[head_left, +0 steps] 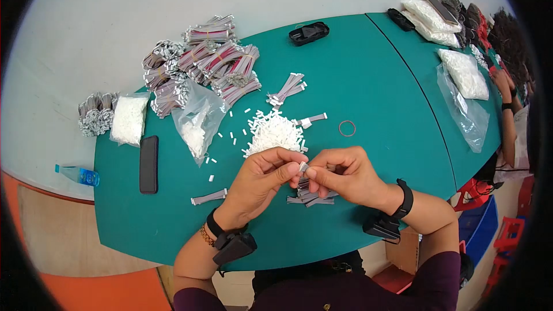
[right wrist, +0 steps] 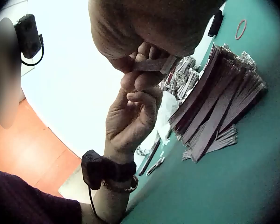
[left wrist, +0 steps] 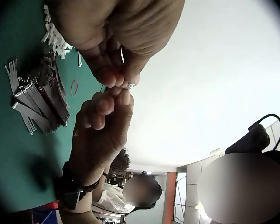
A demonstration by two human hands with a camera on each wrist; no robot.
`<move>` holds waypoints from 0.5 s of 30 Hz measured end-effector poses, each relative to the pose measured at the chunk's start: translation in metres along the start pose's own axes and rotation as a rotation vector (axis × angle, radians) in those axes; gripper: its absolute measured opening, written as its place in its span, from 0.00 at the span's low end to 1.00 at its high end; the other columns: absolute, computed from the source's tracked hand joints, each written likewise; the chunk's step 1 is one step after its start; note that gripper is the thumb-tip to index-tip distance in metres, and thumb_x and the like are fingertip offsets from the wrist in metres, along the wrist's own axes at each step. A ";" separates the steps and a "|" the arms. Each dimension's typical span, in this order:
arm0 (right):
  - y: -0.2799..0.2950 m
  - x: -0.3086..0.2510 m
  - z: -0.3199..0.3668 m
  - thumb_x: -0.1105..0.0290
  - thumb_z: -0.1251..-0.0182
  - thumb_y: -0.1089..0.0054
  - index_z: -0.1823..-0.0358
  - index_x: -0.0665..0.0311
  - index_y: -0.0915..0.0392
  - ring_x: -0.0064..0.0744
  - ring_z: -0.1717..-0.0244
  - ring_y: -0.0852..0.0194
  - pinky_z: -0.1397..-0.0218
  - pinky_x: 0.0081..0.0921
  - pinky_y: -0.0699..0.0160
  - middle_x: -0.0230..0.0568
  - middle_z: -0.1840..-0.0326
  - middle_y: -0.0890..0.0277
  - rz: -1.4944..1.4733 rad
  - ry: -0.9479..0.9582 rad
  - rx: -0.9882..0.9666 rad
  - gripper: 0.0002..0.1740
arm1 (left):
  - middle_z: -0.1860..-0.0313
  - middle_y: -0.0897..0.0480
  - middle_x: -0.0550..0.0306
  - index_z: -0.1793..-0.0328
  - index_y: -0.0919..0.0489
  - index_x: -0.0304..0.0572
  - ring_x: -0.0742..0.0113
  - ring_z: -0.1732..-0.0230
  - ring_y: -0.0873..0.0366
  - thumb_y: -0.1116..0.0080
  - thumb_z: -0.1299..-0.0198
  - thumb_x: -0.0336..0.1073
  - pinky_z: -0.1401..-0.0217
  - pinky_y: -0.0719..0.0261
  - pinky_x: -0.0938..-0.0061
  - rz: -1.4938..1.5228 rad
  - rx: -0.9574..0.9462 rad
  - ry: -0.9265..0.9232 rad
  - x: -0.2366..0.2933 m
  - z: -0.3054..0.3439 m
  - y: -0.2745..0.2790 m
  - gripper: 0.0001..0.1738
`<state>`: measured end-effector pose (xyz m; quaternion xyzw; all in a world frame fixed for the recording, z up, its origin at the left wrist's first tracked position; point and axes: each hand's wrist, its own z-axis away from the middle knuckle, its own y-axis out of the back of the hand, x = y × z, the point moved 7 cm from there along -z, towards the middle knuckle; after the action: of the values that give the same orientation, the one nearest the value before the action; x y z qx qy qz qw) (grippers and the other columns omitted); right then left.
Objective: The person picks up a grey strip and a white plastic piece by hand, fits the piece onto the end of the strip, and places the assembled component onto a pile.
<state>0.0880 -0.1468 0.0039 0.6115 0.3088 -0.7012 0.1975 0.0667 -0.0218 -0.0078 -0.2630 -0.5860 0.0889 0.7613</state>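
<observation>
My left hand [head_left: 262, 181] and right hand [head_left: 348, 175] meet fingertip to fingertip just in front of a heap of small white plastic pieces [head_left: 275, 134]. The right hand pinches a short grey ribbon cable [right wrist: 151, 65], its far part running back under the palm. Between thumb and forefinger, the left hand pinches a small white plastic piece [head_left: 303, 166] at the cable's end, mostly covered by fingertips in the left wrist view. Below both hands lies a stack of grey ribbon cables [right wrist: 214, 102], partly hidden by them in the head view.
Bundled cables [head_left: 222, 60] pile up at the back left, beside an opened plastic bag [head_left: 199, 121] of white pieces. A black phone-like case [head_left: 148, 164] and a single cable [head_left: 209, 197] lie leftward. A red rubber band [head_left: 347, 128] lies right. Another person's arm [head_left: 508, 126] shows at far right.
</observation>
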 end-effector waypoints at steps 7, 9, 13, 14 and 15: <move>0.000 0.000 0.000 0.71 0.33 0.46 0.69 0.67 0.23 0.11 0.78 0.31 0.76 0.11 0.32 0.29 0.77 0.25 0.003 -0.002 -0.006 0.08 | 0.64 0.20 0.55 0.55 0.22 0.32 0.73 0.67 0.27 0.43 0.41 0.28 0.62 0.28 0.81 -0.068 0.020 -0.023 0.003 0.000 0.001 0.09; 0.000 0.001 0.000 0.71 0.34 0.46 0.69 0.67 0.23 0.11 0.78 0.31 0.76 0.11 0.32 0.29 0.77 0.25 0.006 0.019 -0.006 0.08 | 0.64 0.20 0.54 0.56 0.22 0.32 0.73 0.67 0.27 0.43 0.41 0.28 0.62 0.28 0.81 -0.075 0.027 -0.021 0.003 0.000 0.001 0.09; 0.000 -0.003 0.001 0.71 0.34 0.45 0.69 0.68 0.23 0.11 0.78 0.31 0.76 0.11 0.32 0.29 0.77 0.25 0.040 0.064 0.008 0.07 | 0.64 0.20 0.54 0.56 0.22 0.32 0.74 0.67 0.26 0.42 0.41 0.28 0.62 0.28 0.81 -0.065 0.031 -0.015 0.002 0.001 0.001 0.09; 0.000 -0.003 0.001 0.72 0.35 0.44 0.69 0.68 0.23 0.11 0.78 0.31 0.76 0.11 0.31 0.29 0.77 0.25 0.039 0.071 0.010 0.07 | 0.64 0.20 0.54 0.56 0.22 0.32 0.74 0.67 0.26 0.42 0.41 0.28 0.63 0.28 0.81 -0.062 0.029 -0.013 0.002 0.001 0.001 0.09; 0.000 -0.002 0.001 0.72 0.35 0.44 0.69 0.68 0.23 0.11 0.78 0.31 0.76 0.11 0.31 0.29 0.77 0.25 0.038 0.078 0.011 0.07 | 0.64 0.20 0.54 0.56 0.22 0.32 0.74 0.67 0.26 0.42 0.41 0.28 0.63 0.28 0.81 -0.066 0.030 -0.015 0.003 0.000 0.001 0.09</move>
<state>0.0876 -0.1475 0.0064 0.6450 0.3008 -0.6748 0.1952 0.0672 -0.0201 -0.0057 -0.2315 -0.5987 0.0747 0.7631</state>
